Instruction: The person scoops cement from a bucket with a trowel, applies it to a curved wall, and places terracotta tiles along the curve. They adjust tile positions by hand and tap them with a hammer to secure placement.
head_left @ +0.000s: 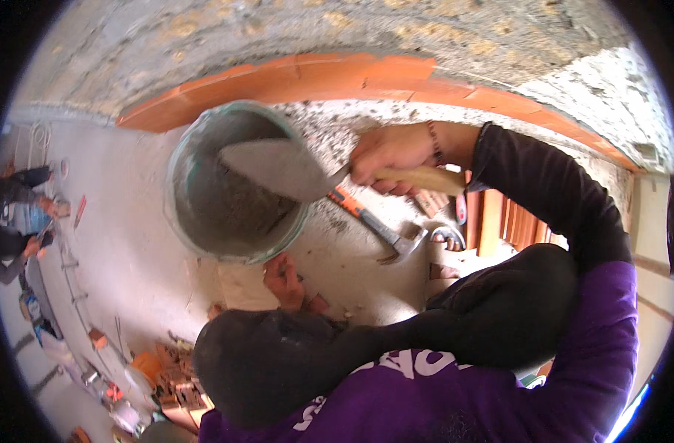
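Note:
My right hand (392,159) is closed round the neck and wooden handle of a pointed trowel (274,168). The trowel's grey, mortar-coated blade reaches over the bucket's mouth. Below it stands a round greenish bucket (176,210), its inner wall smeared with grey mortar. Wet mortar (237,214) shows inside, partly hidden by the blade. At the bucket's near rim is my left hand (284,284), its fingers curled against the edge. A claw hammer (381,227) with an orange and black handle lies on the floor, right of the bucket and below my right hand.
A row of orange bricks (307,77) runs along the rough wall base beyond the bucket. More bricks (180,380) are piled at lower left. Reddish-brown upright pieces (510,218) stand at right, near a sandal (448,236). Other people (27,214) work at the far left.

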{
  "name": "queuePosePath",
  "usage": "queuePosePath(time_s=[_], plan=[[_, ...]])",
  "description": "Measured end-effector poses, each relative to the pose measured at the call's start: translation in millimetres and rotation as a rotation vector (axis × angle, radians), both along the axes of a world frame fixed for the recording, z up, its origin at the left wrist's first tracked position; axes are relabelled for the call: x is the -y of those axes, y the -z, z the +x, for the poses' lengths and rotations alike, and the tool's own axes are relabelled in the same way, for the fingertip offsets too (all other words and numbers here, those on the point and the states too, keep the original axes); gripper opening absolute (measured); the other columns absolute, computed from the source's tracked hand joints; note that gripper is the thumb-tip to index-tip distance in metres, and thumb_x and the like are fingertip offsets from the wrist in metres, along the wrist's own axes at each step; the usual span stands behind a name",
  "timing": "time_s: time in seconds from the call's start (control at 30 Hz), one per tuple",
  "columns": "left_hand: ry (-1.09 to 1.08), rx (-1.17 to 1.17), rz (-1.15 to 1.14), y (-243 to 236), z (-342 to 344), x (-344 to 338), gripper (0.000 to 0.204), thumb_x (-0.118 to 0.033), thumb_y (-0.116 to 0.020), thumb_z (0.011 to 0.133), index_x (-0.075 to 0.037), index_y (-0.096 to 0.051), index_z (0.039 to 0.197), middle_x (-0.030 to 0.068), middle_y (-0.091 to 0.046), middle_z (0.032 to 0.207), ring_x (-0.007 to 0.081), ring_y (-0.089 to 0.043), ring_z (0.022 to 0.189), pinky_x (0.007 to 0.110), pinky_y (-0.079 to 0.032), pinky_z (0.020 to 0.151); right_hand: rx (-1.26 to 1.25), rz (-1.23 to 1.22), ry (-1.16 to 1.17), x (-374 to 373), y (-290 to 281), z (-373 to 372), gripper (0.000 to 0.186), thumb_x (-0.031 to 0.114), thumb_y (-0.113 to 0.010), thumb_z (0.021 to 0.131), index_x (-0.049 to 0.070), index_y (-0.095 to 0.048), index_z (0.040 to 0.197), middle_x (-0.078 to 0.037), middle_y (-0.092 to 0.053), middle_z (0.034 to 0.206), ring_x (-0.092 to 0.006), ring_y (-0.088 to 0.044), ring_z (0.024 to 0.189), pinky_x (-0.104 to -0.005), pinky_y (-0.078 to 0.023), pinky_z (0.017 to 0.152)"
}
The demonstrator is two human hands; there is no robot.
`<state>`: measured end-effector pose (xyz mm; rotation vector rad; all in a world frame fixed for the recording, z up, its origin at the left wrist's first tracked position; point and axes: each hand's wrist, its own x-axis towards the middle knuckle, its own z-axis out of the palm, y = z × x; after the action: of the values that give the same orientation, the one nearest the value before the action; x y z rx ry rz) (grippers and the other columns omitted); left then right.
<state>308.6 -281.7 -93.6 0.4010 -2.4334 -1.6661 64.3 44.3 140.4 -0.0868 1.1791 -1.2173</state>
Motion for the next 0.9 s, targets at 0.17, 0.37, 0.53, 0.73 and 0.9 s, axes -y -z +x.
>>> queuePosePath(time_s=[0.17,0.37,0.53,0.73,0.9], plan=[[-0.002,0.054,-0.04,-22.1,-7.3,-5.9,0.02,-0.018,-0.063,0.088,-0.002,-0.068,0.098,0.0135,-0.068,0.093,0.0299,-0.061,0.087,0.042,-0.047,0.081,0.363,-0.119,0.032,-41.4,64.6,11.9,0.031,0.036,-0.049,0.096,0.011,-0.051,0.078,0.0,-0.048,0.058,-0.0122,-0.048,0.042,-0.0298,-0.04,0.035],[0.014,0.115,-0.12,-37.6,-12.5,-14.0,0.023,-0.021,-0.063,0.09,0.0,-0.068,0.099,0.0143,-0.067,0.094,0.0304,-0.061,0.085,0.041,-0.047,0.077,0.336,-0.182,0.135,-123.5,73.3,71.8,0.031,0.032,-0.051,0.096,0.006,-0.055,0.08,-0.003,-0.05,0.056,-0.013,-0.047,0.039,-0.0303,-0.04,0.034],[0.038,0.096,-0.204,-19.5,-6.5,-6.0,0.026,-0.022,-0.062,0.091,0.002,-0.068,0.1,0.0162,-0.066,0.093,0.0277,-0.061,0.08,0.039,-0.048,0.072,-0.079,-0.022,0.555,-172.6,60.2,121.7,0.016,0.017,-0.06,0.091,0.002,-0.057,0.088,-0.004,-0.055,0.062,-0.0132,-0.055,0.049,-0.0273,-0.048,0.045],[0.051,0.125,-0.26,-26.0,-11.9,-11.7,0.032,-0.025,-0.059,0.092,0.005,-0.068,0.1,0.0175,-0.065,0.093,0.026,-0.061,0.078,0.036,-0.049,0.067,-0.543,0.56,0.784,-156.7,42.6,158.8,0.022,0.021,-0.058,0.096,-0.001,-0.057,0.095,-0.006,-0.058,0.066,-0.0128,-0.059,0.054,-0.0292,-0.05,0.051],[0.041,0.173,-0.205,-40.7,-16.9,-30.6,0.031,-0.026,-0.061,0.093,0.005,-0.067,0.098,0.0166,-0.061,0.089,0.0233,-0.058,0.075,0.032,-0.047,0.059,-0.75,0.694,0.79,-174.6,47.8,149.9,0.036,0.032,-0.055,0.096,-0.003,-0.06,0.093,-0.013,-0.063,0.067,-0.0219,-0.061,0.05,-0.0373,-0.051,0.05]])
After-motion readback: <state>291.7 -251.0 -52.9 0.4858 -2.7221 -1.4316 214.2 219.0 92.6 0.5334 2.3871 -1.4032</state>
